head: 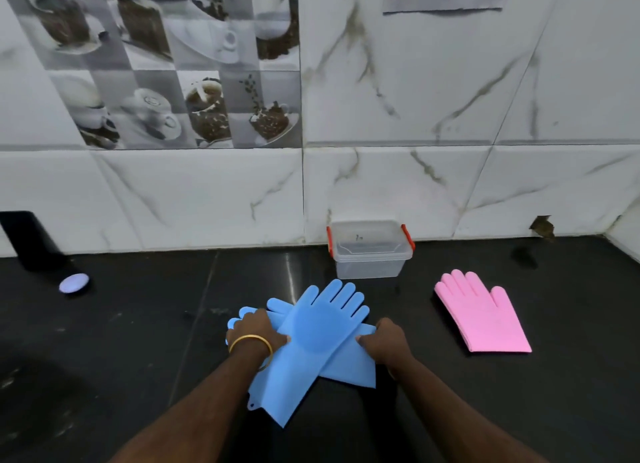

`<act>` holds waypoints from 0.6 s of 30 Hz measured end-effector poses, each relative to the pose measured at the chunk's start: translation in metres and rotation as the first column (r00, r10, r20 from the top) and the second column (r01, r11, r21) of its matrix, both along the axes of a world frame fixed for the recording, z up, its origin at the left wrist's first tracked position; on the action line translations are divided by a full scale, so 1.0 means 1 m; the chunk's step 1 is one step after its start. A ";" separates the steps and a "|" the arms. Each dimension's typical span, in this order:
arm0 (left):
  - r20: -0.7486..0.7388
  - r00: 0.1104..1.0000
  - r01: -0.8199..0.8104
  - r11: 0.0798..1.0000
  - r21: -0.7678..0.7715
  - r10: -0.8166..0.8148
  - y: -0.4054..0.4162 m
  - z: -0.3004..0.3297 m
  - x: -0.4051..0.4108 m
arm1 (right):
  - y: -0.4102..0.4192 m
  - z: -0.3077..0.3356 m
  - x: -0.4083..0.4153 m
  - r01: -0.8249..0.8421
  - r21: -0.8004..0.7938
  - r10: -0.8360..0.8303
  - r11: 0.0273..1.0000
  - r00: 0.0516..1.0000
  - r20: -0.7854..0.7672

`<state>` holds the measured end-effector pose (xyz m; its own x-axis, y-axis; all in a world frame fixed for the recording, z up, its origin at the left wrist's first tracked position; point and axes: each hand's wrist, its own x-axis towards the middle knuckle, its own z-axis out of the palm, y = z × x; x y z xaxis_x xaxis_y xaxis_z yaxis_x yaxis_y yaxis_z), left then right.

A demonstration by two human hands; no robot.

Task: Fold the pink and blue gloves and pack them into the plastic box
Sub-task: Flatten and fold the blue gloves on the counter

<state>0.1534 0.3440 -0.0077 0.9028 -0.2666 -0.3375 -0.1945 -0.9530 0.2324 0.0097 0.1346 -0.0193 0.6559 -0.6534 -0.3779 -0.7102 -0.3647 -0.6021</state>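
A home kitchen is showing here: coffee-cup picture tiles [173, 71] at eleven o'clock, marble-look wall tiles [450, 98] backing a black stone desk [138, 341].

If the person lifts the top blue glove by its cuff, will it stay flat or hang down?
Probably hang down: the top blue glove looks thin and drapes flat over the other. It may cling slightly, since both look rubbery.
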 end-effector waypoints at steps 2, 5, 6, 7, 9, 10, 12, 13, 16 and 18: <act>-0.069 0.997 0.034 0.999 -0.010 -0.035 0.006 0.000 0.008 | 0.004 -0.002 0.006 0.007 -0.018 -0.007 1.000 1.000 -0.012; -0.143 0.988 0.061 0.997 -0.037 -0.065 0.011 -0.002 0.016 | 0.014 -0.007 0.015 -0.017 -0.037 0.018 0.999 1.000 0.018; -0.156 0.985 0.060 0.997 -0.054 -0.068 0.011 -0.002 0.017 | 0.018 -0.007 0.018 -0.035 -0.047 0.037 0.998 0.999 0.036; -0.157 0.986 0.053 0.996 -0.074 -0.064 0.013 -0.002 0.019 | 0.023 -0.008 0.022 -0.049 -0.055 0.052 0.997 0.997 0.057; -0.120 0.993 -0.001 0.990 -0.138 -0.016 0.015 0.003 0.022 | 0.031 -0.009 0.031 -0.040 -0.039 0.044 0.998 0.994 0.098; -0.102 0.994 -0.044 0.982 -0.182 0.026 0.017 0.007 0.024 | 0.034 -0.010 0.035 -0.028 -0.017 0.030 0.999 0.993 0.115; -0.089 0.990 -0.126 0.958 -0.259 0.107 0.023 0.015 0.033 | 0.040 -0.010 0.047 -0.013 0.026 0.009 1.000 0.989 0.150; -0.092 0.987 -0.156 0.947 -0.280 0.135 0.026 0.018 0.038 | 0.043 -0.009 0.053 -0.010 0.051 0.001 0.999 0.987 0.163; -0.101 0.979 -0.200 0.916 -0.349 0.175 0.033 0.030 0.049 | 0.053 -0.008 0.069 0.012 0.128 -0.038 0.992 0.980 0.197; -0.134 0.970 -0.242 0.848 -0.471 0.203 0.027 0.039 0.050 | 0.057 -0.009 0.074 0.013 0.128 -0.038 0.992 0.981 0.189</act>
